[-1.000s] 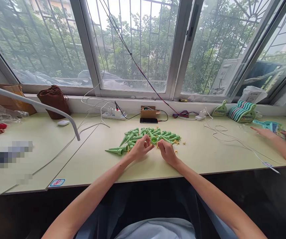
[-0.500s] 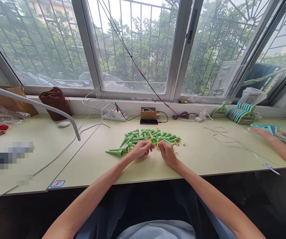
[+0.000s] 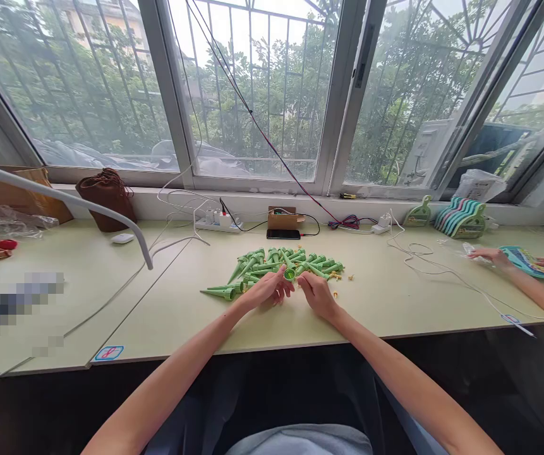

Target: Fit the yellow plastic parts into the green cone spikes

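My left hand (image 3: 268, 289) is closed around a green plastic watering spike (image 3: 289, 275), whose round open end faces me. Just right of that opening, my right hand (image 3: 318, 293) has its fingers pressed together; what they hold, if anything, is hidden. Behind both hands lies a heap of similar green spikes (image 3: 251, 260), with their pointed ends in various directions. A few small yellow pieces (image 3: 335, 294) are scattered at the heap's right side.
A phone (image 3: 283, 234) lies before a small cardboard box (image 3: 282, 218). Thin white cables (image 3: 423, 253) cross the table on the right. At far right, another person's hands (image 3: 492, 256) handle a turquoise item (image 3: 530, 261). A white curved arm (image 3: 86, 202) reaches in from the left.
The held spike's open end has shifted slightly left and down, and my left fingers have spread a little. The other person's hand has moved left, away from the turquoise item.
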`<action>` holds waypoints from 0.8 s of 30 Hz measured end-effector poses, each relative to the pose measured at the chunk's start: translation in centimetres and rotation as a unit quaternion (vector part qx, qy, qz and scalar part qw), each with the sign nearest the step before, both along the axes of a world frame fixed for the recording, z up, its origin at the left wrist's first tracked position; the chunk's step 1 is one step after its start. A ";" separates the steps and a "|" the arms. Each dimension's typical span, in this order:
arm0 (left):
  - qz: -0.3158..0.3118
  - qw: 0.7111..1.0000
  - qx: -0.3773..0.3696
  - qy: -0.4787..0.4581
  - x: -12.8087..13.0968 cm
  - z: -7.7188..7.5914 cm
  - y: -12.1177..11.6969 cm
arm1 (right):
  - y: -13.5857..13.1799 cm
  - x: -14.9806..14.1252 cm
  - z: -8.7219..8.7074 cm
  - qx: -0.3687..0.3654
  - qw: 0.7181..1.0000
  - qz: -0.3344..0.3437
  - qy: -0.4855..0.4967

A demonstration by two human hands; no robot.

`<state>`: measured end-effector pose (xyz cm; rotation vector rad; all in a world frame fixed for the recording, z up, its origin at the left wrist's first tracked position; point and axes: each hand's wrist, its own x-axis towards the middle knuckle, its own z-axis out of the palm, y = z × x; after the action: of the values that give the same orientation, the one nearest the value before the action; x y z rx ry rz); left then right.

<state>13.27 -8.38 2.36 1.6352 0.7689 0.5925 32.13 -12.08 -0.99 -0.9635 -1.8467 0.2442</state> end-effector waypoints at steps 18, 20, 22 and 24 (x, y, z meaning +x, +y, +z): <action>-0.006 1.000 0.015 -0.004 0.0 -0.2 0.1 | -0.1 0.1 0.1 -0.010 1.000 0.002 -0.012; -0.006 1.000 0.012 -0.004 0.0 0.0 0.0 | -0.2 0.1 0.2 -0.012 1.000 0.003 -0.011; -0.008 1.000 0.007 -0.002 0.0 0.2 -0.2 | -0.2 0.2 0.2 -0.017 1.000 0.006 -0.008; -0.011 1.000 0.008 -0.002 0.0 0.4 -0.4 | -0.2 0.2 0.2 -0.022 1.000 0.011 -0.004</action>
<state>13.28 -8.80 2.81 1.6556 0.7432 0.5874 32.30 -12.31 -0.80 -0.9768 -1.8671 0.2948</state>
